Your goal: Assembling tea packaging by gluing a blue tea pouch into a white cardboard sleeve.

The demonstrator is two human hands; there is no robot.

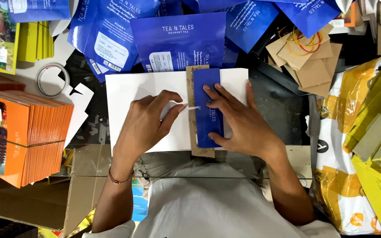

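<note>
Right at the fingertips, the left hand (144,123) had thumb and forefinger pinched together on a thin white strip (193,107), which ran across to the brown card strip (195,132) beside it. And the right hand (239,121) was down flat, fingers spread apart and pressing on the narrow blue sleeve (208,108), thumb tucked against its lower edge, nothing gripped, just held in place. That blue sleeve lay lengthwise on top of the brown card strip, the card showing along its left edge and below it, and both sat on a white sheet (124,92) spread across the dark work surface, right in front of the person. A red beaded bracelet (119,180) circled the left wrist. Moving outward, a fan of blue pouches (177,39) overlapped along the far edge, just above the white sheet. Off to the left stood a thick stack of orange cartons (36,132), with a roll of clear tape (53,79) lying near them and yellow flat cartons (34,40) further back. Up on the right, brown card pieces (314,66) were piled loosely with rubber bands (305,42) on top, and yellow pouches (375,132) crowded the right edge.
</note>
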